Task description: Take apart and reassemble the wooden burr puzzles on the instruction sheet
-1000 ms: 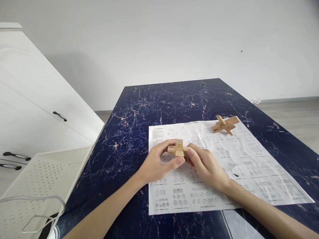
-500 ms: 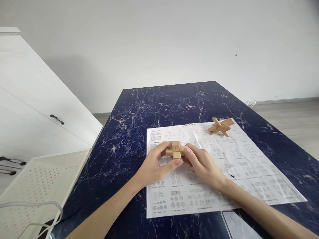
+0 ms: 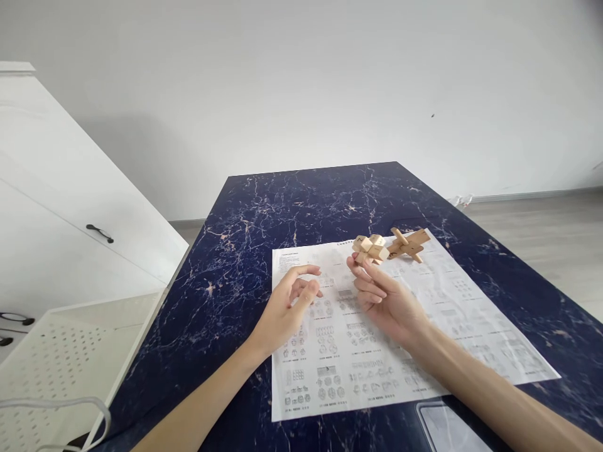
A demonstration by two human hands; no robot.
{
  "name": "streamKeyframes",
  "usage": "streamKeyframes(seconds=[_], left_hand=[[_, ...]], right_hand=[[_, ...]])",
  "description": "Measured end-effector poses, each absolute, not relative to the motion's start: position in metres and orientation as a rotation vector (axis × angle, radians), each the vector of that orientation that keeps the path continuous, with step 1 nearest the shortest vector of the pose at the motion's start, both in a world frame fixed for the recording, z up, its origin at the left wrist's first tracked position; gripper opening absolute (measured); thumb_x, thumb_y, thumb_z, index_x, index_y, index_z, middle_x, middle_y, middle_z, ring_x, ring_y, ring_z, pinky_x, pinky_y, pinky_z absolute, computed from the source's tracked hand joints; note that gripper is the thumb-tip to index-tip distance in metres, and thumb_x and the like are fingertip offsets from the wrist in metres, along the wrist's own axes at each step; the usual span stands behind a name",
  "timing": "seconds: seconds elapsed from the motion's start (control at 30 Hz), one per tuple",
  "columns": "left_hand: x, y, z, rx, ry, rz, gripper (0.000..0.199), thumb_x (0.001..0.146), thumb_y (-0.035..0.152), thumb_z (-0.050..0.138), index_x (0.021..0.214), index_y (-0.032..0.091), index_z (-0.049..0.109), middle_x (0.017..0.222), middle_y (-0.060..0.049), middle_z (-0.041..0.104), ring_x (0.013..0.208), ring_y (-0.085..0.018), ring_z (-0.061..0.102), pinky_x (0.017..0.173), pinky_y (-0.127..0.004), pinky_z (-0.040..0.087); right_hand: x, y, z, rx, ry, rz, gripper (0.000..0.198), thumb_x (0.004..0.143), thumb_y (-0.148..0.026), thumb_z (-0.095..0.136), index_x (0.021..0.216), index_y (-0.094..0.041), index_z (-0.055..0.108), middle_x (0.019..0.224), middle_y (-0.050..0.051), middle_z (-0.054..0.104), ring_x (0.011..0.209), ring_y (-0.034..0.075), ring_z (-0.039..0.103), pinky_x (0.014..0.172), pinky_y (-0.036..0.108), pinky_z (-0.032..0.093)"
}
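Pinched in the fingertips of my right hand is a wooden burr puzzle, a light block cluster with dark numbers on its faces. It is held up above the paper, close to a second wooden puzzle that looks like crossed, darker sticks. My left hand is apart from it, fingers curved and spaced, with nothing between thumb and fingers. Both hands hover over a printed instruction sheet covered in small diagrams.
A dark blue marble-patterned table carries the sheet. At its near edge lies a flat, pale-screened device, perhaps a phone. To the left stand a white cabinet and a perforated white surface with a white cable.
My left hand has let go of the wooden puzzle and drawn back left. My right hand has lifted and turned it toward the other puzzle. The whole view has shifted slightly.
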State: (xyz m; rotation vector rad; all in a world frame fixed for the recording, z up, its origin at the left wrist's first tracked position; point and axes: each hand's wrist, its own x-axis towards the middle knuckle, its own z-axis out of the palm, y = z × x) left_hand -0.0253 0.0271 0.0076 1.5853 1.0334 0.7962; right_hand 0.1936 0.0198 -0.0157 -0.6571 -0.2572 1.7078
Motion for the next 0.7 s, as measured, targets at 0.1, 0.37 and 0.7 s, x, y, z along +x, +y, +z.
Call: streamKeyframes(seconds=[0.1,0.37,0.7], left_hand=[[-0.024,0.027,0.009,1.599,1.058,0.781,0.049,0.106,0.061,0.047,0.131,0.021,0.060,0.094,-0.005,0.070,0.095,-0.023,0.067,0.093,-0.040,0.051],[-0.023,0.029,0.005,1.579,1.075,0.761,0.050,0.106,0.063,0.046,0.129,0.021,0.061,0.091,-0.005,0.068,0.088,-0.022,0.063,0.084,-0.036,0.050],[-0.024,0.028,0.005,1.597,1.082,0.738,0.049,0.106,0.063,0.046,0.130,0.023,0.060,0.091,-0.004,0.069,0.088,-0.022,0.062,0.083,-0.037,0.048]], right_hand=[[0.193,0.019,-0.018,-0.574,-0.075,1.728,0.027,0.086,-0.018,0.087,0.104,-0.024,0.068,0.103,-0.003,0.075,0.040,-0.002,0.034,0.034,0.007,0.043],[0.189,0.015,-0.007,-0.555,0.059,1.667,0.022,0.114,-0.035,0.046,0.120,-0.025,0.065,0.092,0.004,0.076,0.037,0.003,0.037,0.034,0.013,0.045],[0.183,0.006,0.002,-0.515,0.082,1.654,0.022,0.096,-0.038,0.071,0.089,-0.023,0.056,0.100,0.010,0.073,0.048,0.007,0.044,0.042,0.018,0.048]])
